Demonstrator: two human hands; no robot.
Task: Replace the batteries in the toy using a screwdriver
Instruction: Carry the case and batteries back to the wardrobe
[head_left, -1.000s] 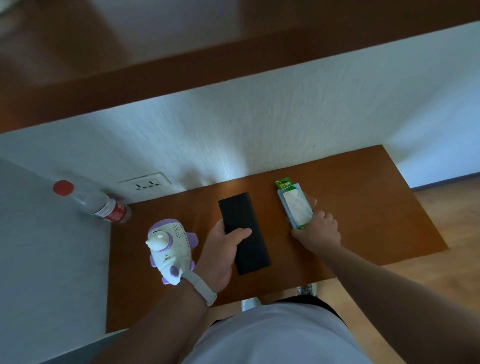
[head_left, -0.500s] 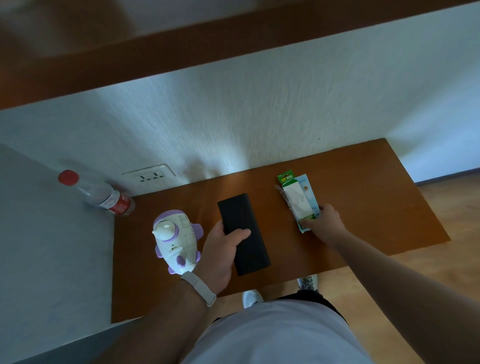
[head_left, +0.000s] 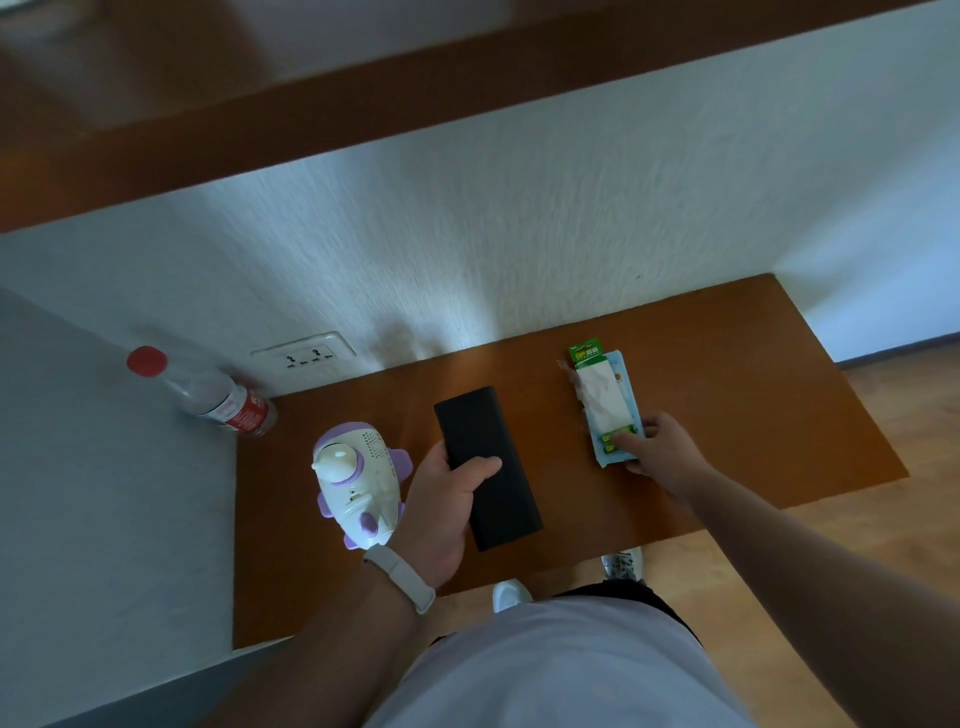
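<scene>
worktop (head_left: 753, 395): brown wood, back edge against a white wall
toy (head_left: 358, 483): white and purple rocket shape, lying at the worktop's left part, nearer the front edge, nose toward the back; just left of the left hand
black case (head_left: 488, 462): flat, long, at worktop middle, running from back to front, near end tilted a bit right
left hand (head_left: 441, 514): grips the case from its left side, thumb laid across the top, other fingers hidden under the edge; pale wristband (head_left: 400, 577) on the wrist
battery pack (head_left: 605, 405): green-topped card with torn clear wrap, right of the case and apart from it, lengthwise toward the back edge
right hand (head_left: 660, 447): pinching the near end of the battery pack, one finger on top by the green cells
bottle (head_left: 208, 395): clear, red cap, red label, back left corner, against the wall
socket (head_left: 304, 357): on the wall above the back edge, right of the bottle
</scene>
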